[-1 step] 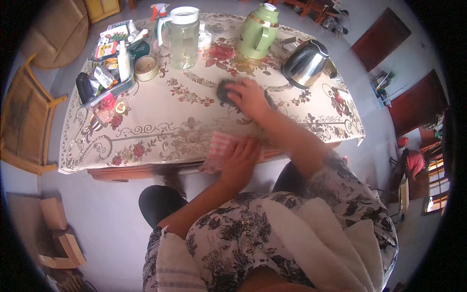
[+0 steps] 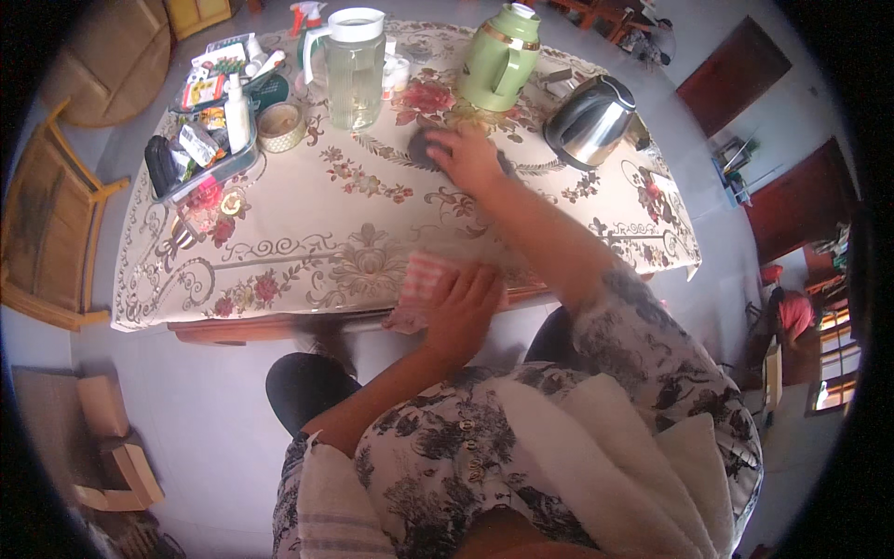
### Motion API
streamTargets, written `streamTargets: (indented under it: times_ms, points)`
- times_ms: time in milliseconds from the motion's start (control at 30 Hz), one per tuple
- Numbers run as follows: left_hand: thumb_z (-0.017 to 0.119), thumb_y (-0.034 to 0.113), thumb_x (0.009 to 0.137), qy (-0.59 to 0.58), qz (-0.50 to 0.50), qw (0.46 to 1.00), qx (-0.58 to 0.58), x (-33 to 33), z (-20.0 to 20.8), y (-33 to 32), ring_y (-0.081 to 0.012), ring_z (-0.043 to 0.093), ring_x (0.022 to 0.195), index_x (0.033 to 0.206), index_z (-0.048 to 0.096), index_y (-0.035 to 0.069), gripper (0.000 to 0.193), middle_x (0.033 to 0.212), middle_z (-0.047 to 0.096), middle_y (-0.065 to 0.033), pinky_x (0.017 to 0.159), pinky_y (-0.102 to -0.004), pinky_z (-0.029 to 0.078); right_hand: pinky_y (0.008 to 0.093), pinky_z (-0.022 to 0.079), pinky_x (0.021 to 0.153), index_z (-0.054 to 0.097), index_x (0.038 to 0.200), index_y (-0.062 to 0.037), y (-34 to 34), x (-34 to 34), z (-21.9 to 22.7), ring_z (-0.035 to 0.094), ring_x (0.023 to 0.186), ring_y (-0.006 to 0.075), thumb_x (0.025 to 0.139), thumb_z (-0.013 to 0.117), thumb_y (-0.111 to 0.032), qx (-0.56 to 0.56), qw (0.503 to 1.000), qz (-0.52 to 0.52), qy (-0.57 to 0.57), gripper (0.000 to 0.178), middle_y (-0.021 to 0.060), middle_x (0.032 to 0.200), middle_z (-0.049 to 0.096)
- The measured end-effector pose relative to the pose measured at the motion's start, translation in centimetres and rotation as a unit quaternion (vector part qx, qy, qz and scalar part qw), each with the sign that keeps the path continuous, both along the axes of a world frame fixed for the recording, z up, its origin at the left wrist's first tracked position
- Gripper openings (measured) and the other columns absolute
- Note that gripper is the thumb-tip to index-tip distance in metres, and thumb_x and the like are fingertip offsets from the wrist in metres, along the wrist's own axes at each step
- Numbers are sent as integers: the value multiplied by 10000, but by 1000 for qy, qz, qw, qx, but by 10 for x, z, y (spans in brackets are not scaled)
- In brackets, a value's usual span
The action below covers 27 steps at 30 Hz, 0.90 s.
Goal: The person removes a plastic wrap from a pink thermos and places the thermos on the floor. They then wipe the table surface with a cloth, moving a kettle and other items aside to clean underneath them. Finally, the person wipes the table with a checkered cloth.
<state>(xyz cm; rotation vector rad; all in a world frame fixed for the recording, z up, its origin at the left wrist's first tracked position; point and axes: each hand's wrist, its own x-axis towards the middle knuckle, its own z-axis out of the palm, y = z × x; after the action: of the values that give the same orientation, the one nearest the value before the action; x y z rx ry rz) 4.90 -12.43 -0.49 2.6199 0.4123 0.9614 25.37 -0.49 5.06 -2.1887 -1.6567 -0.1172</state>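
Note:
My right hand presses down on a dark, cloth-like thing in the far middle of the flowered tablecloth. Dark parts of it show on both sides of my fingers; the rest is hidden under the palm. At the table's near edge, my left hand is closed over a pink-and-white checked cloth, part of which hangs past the edge. Beyond my right hand stand a green thermos flask and a clear pitcher with a white lid. A steel kettle is to its right.
A plastic tray with bottles and packets sits at the table's left, beside a round tape-like roll. A red-topped spray bottle is behind the pitcher. A wooden chair stands off the left side.
My right hand has slid slightly farther from me over the tablecloth, with the dark thing under it. My left hand and the checked cloth stay in place.

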Motion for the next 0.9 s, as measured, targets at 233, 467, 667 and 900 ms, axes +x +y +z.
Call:
streamTargets:
  times_ms: [233, 467, 667, 900]
  points:
    - [583, 140, 804, -43, -18, 999, -6, 2, -9, 0, -257, 503, 1219, 1258, 553, 71, 460, 1303, 541, -86, 1021, -443, 344, 559, 319, 1032, 590, 1254, -400, 110, 41, -21, 418, 1270, 270, 872, 576, -531, -11, 993, -115, -15, 405, 32, 1323, 488]
    - [599, 145, 811, -35, 26, 998, 37, 7, -18, 0, -235, 497, 1225, 1256, 565, 86, 451, 1304, 550, -51, 1031, -443, 339, 490, 444, 873, 660, 1142, -246, 7, 12, -25, 553, 1054, 329, 851, 653, -388, 71, 992, 100, -40, 324, 111, 1116, 580]
    - [598, 130, 791, -43, 10, 999, 28, 4, -4, 3, -246, 491, 1227, 1244, 580, 86, 455, 1303, 555, -58, 1041, -452, 335, 471, 463, 802, 669, 1101, -193, -143, -19, -8, 563, 977, 353, 813, 706, -252, 60, 986, 153, -3, 296, 133, 1018, 588]
    - [602, 144, 783, -45, 8, 999, 16, 4, -17, 3, -247, 491, 1237, 1239, 580, 76, 461, 1291, 561, -83, 1027, -440, 347, 478, 441, 852, 655, 1158, -229, -142, -34, -11, 536, 1037, 356, 832, 690, -267, 48, 999, 20, 6, 331, 131, 1073, 562]
